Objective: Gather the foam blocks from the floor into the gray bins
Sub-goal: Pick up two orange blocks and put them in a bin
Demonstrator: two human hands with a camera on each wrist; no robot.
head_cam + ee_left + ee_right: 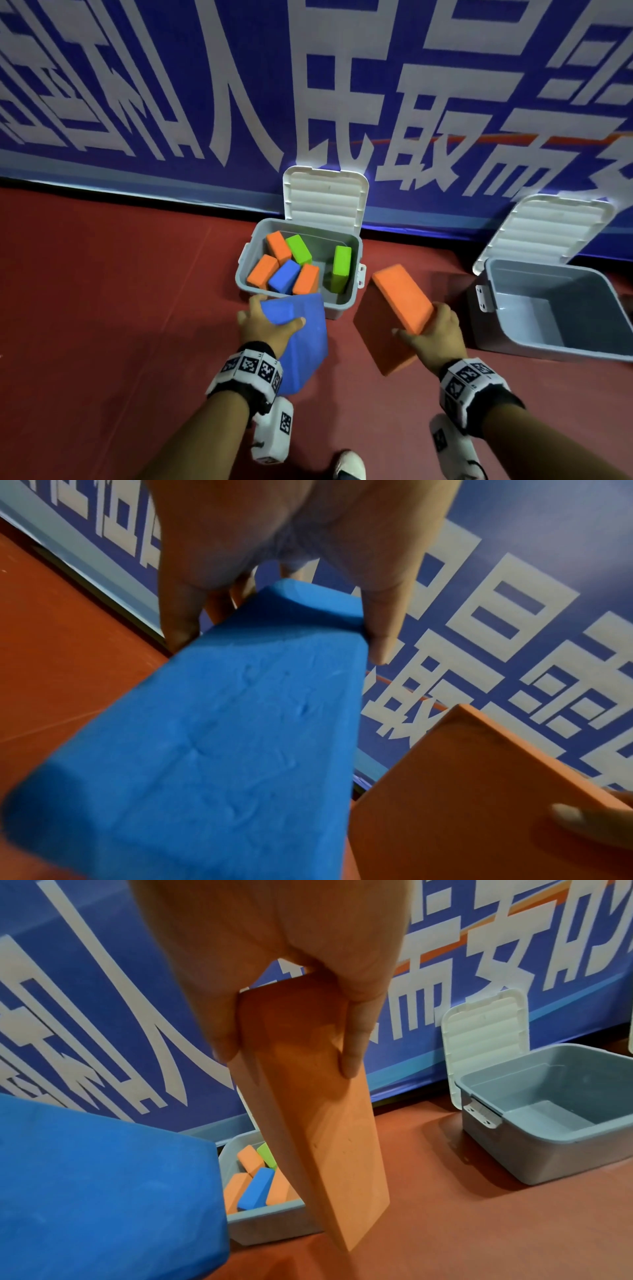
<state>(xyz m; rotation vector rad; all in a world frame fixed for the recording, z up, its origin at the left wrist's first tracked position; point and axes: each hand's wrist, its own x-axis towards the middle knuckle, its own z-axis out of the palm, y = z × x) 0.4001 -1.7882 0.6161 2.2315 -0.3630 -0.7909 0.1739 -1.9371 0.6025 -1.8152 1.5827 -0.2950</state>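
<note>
2 hands occupy the near field, each grasping 1 large foam block above the red floor [102, 274]. Left hand [267, 329]: thumb on the top face and fingers round the far edge of the large blue block [301, 346], whose lower end is cut off behind the wrist band in the head view; in the left wrist view its near end runs out of frame. Right hand [435, 329]: thumb and fingers clamp the near end of the large orange block [400, 301], held tilted, its far end pointing toward the wall. Both wrists carry bands with black-and-white marker squares. 1 white shoe [349, 466] shows at the bottom edge, partly cut off.

Beyond the hands, the left gray bin [246, 270] stands on the floor, lid [325, 195] open and leaning on the wall. The blue block's far corner overlaps the bin's near rim in the head view; whether they touch cannot be told. Inside lie 3 small orange blocks [262, 272], 1 small blue block [284, 275] and 2 small green blocks [342, 267], 1 of these standing on end at the right wall; lower layers are hidden.

Right of it, apart, the right gray bin [513, 308] has its white lid [548, 229] raised; its right side is cut off, and the visible interior holds no blocks.

Farthest, a blue banner [342, 85] with large white characters, blurred and only partly in frame, covers the wall.
</note>
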